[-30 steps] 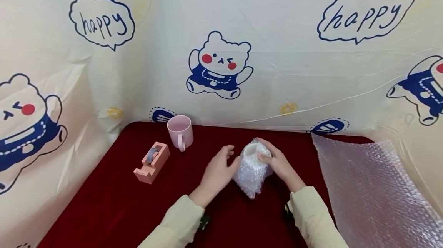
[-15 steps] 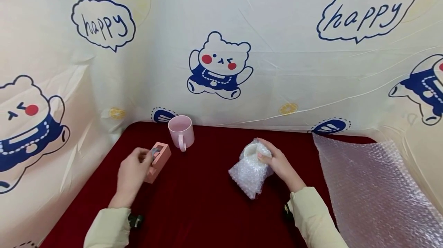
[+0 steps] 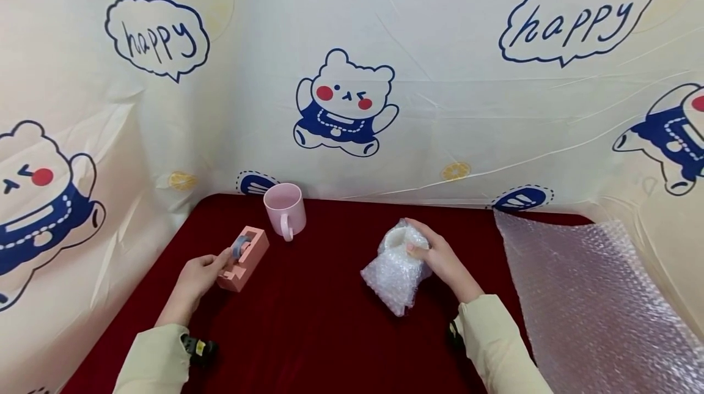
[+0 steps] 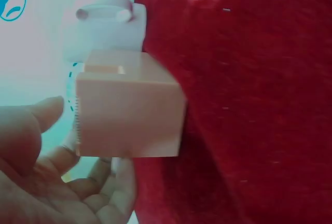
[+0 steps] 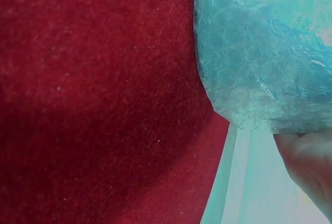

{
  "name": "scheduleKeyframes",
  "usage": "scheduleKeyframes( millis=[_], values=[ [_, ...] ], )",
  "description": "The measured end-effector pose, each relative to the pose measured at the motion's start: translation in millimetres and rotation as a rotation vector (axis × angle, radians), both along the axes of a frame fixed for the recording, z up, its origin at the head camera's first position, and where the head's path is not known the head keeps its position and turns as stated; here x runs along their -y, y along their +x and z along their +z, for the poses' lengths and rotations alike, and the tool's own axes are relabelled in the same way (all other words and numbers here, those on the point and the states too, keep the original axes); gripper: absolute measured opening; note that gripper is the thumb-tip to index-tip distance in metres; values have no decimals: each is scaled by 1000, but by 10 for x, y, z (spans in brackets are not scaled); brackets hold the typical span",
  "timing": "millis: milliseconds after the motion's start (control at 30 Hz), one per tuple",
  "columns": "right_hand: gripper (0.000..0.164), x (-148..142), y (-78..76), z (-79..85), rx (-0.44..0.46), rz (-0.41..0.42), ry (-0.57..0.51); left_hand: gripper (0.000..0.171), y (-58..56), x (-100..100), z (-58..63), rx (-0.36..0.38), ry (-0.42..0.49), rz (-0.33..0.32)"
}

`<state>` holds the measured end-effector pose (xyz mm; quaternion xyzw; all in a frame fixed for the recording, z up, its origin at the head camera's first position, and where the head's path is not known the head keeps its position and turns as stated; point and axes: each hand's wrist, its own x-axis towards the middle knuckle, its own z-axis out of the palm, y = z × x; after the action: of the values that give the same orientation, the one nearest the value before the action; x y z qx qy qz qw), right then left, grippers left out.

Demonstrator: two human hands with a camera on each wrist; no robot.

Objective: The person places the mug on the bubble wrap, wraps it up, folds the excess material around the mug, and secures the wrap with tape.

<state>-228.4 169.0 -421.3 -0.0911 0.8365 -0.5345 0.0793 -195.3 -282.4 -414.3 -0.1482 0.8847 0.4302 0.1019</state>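
Observation:
My right hand (image 3: 442,262) grips a bundle of bubble wrap (image 3: 397,284) at the table's middle; a rounded white thing shows inside, its kind unclear. In the right wrist view, the bubble wrap (image 5: 259,58) fills the upper right, above part of the hand (image 5: 311,164). At the left, my left hand (image 3: 198,278) is at the near end of a pink tape dispenser (image 3: 250,259) with a grey-blue roll of tape (image 3: 239,247). In the left wrist view, thumb and fingers are apart beside the dispenser's (image 4: 129,115) toothed edge. Whether they touch the tape's end is hidden.
A pink mug (image 3: 286,211) stands behind the dispenser, its handle toward me. A large sheet of bubble wrap (image 3: 588,296) lies along the right side of the dark red table (image 3: 319,321). A printed cloth (image 3: 440,107) encloses the back and sides.
My left hand has left the bubble-wrap bundle and moved left to the tape dispenser, then drawn slightly back toward its near end. The right hand keeps its grip on the bundle.

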Motion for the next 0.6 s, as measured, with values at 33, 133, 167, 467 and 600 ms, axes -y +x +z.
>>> scheduleKeyframes(
  millis=[33,133,167,467,600],
  values=[
    [59,1,-1,1,0,-2,2,60,-7,0,17,5,14,-5],
    [60,3,-3,3,0,-7,2,57,-34,-10,67,26,27,-27],
    [60,3,-6,3,-1,-8,1,56,-45,-14,84,33,21,-36],
    [60,13,-12,-8,6,-9,-5,51,-56,-63,158,70,96,-77],
    [60,15,-15,-5,2,-10,-6,47,-54,-70,158,57,123,-82]
  ],
)
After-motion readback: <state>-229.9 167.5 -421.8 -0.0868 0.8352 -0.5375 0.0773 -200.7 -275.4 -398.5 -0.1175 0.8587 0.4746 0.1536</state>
